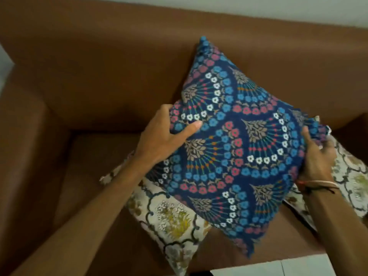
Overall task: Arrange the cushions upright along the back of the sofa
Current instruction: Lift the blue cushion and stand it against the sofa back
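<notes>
The blue cushion point(237, 148), dark navy with rings of blue, pink and white flowers and tan leaf fans, is held up in the air over the seat of the brown sofa point(83, 80), turned so that one corner points up toward the sofa's backrest and the opposite corner points down toward the front edge of the seat. The left hand point(163, 136) is clamped on the cushion's left corner, thumb lying across the patterned face and the fingers wrapped round behind the edge. The right hand point(316, 156) grips the cushion's right corner, its fingers bunched into the fabric there; thin cord bracelets point(318, 185) circle that wrist. Under the blue cushion, lying flat on the sofa seat, is a cream cushion point(175, 218) printed with dark lattice lines and yellow-green flowers, partly covered by the blue one. A second cream cushion point(352, 176) of the same print lies on the seat to the blue cushion's right, behind the right hand. The backrest behind the blue cushion is bare brown upholstery, and the sofa's armrest rises to the cushion's left. A pale wall point(278, 8) shows above the backrest.
</notes>
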Available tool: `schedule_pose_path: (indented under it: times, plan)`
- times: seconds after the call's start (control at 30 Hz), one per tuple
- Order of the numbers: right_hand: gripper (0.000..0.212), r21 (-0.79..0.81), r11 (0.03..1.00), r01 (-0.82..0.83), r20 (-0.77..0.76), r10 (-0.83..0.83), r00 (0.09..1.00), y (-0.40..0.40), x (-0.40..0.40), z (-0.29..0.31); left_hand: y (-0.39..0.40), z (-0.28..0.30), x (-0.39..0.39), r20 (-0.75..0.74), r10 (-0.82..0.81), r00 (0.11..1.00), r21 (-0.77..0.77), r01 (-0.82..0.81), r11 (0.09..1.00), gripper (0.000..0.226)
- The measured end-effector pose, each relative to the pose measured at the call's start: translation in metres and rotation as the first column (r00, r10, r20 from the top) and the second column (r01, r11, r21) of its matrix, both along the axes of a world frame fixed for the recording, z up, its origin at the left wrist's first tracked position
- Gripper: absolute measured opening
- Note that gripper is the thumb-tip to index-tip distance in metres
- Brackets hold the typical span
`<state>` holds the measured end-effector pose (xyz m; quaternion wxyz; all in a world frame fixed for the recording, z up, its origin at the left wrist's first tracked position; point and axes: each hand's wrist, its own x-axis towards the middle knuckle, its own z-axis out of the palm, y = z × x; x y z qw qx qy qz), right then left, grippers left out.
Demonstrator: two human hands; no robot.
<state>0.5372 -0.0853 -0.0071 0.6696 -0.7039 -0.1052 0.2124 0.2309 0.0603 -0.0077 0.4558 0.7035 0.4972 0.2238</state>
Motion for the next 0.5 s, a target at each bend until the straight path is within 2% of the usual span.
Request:
schedule_pose_path:
  times: [0.07,0.17,0.3,0.37,0.5]
  plan:
    - [0.025,0.012,1.0,0.009,-0.034,-0.009,0.999,-0.01,0.026,0.002,0.0,0.014,0.033,-0.047,-0.037,0.998,0.128,0.043,0.991,0.079]
    - [0.049,0.118,0.992,0.04,-0.087,-0.03,0.996,-0.005,0.049,0.005,0.01,0.035,0.069,-0.106,-0.019,0.994,0.389,0.059,0.919,0.087]
    - [0.037,0.209,0.977,0.046,-0.138,-0.017,0.99,0.013,0.079,0.008,0.026,0.056,0.119,-0.147,0.001,0.989,0.626,0.092,0.775,0.091]
    - [0.043,0.235,0.969,0.076,-0.22,-0.023,0.975,0.022,0.095,0.001,0.031,0.055,0.141,-0.174,0.006,0.985,0.669,0.114,0.734,0.087]
    - [0.049,0.193,0.975,0.112,-0.326,-0.044,0.944,0.031,0.118,-0.025,0.039,0.028,0.174,-0.229,-0.051,0.972,0.64,0.189,0.745,0.085]
